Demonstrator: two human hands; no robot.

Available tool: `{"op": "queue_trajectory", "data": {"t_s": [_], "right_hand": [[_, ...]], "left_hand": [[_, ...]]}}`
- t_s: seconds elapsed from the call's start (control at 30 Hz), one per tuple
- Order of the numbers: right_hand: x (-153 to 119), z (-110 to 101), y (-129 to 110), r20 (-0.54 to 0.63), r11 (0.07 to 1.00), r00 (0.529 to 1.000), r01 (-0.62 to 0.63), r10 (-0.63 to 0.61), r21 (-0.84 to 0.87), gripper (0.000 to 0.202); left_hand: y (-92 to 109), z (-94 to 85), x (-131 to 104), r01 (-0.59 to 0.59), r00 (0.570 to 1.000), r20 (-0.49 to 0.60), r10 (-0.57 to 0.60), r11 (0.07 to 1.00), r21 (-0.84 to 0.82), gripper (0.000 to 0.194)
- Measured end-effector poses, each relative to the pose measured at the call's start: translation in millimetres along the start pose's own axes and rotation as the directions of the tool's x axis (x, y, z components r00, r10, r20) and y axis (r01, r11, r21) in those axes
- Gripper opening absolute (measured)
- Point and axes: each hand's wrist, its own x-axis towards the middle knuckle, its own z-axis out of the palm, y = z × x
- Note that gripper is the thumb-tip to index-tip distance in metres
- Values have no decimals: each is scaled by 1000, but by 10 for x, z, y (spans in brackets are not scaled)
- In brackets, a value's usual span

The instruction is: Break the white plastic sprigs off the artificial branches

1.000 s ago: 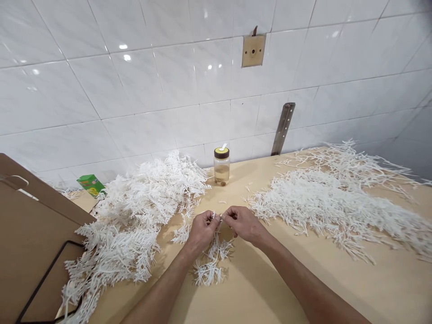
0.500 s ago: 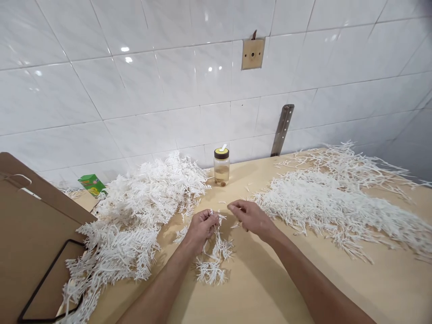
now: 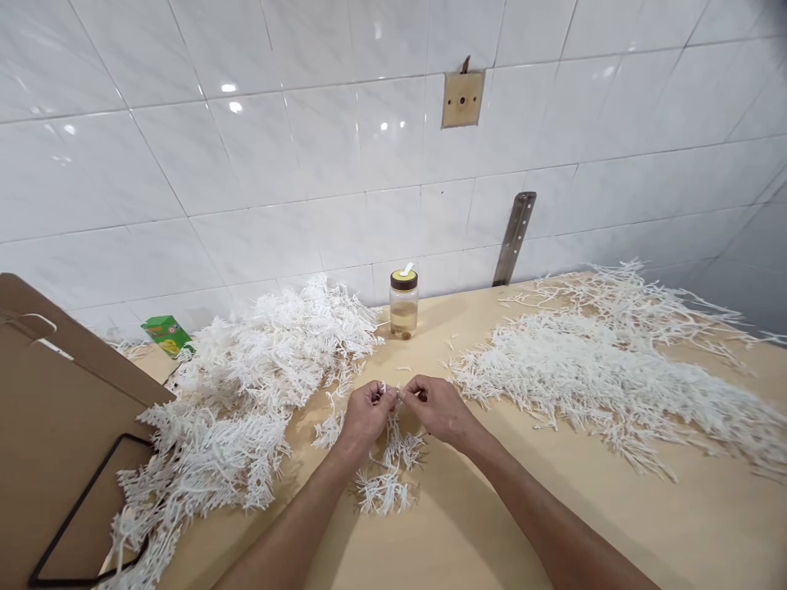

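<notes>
In the head view, the left hand (image 3: 367, 416) is pinching a white strand (image 3: 402, 447) between thumb and fingers, so its grip is closing firmly on that piece. The right hand (image 3: 438, 407) is meeting it from the right, its fingertips bunching together right beside the left thumb; whether they are clamping on the strand is too small to tell. The strand is lying at the near middle of the table (image 3: 473, 508), its fringed length trailing below the left hand toward the near edge and ending in a spread tuft (image 3: 382, 490).

For good work here, the left pinch should probably be staying close to the spot where the right fingertips are working, so that the strand is not bending or slipping between them. Small, light finger movements are likely serving better than a hard tug, since the thin fringes are looking easy to snag. Letting the trailing part rest on the table is seemingly sparing the left hand its weight.

A fringed heap (image 3: 270, 352) is sitting on the left, near enough that loose ends could be catching; holding the strand clear of it is seeming wise. A second heap (image 3: 590, 360) is spreading on the right, and a lidded jar (image 3: 404, 311) is standing at the far side, beyond the hands.
</notes>
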Motion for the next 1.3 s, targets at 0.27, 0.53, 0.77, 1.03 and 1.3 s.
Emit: {"op": "queue_trajectory", "data": {"t_s": [0.27, 0.53, 0.77, 1.03, 1.3], "right_hand": [[75, 11, 160, -273, 874, 946, 19, -172, -485, 15], [109, -326, 226, -236, 995, 971, -60, 38, -85, 24], [-8, -60, 0, 139, 950, 990, -66, 24, 306, 28], [-34, -44, -35, 110, 960, 994, -46, 16, 275, 23], [-32, -58, -20, 52, 992, 999, 8, -15, 124, 24]], "left_hand": [[-2, -55, 4, -85, 990, -88, 109, 966, 246, 30], [99, -87, 5, 170, 976, 178, -124, 948, -269, 38], [103, -90, 7, 155, 979, 183, -94, 922, -356, 37], [107, -68, -1, 167, 981, 147, -127, 939, -302, 41], [119, -21, -31, 136, 987, 118, -110, 961, -242, 42]]}}
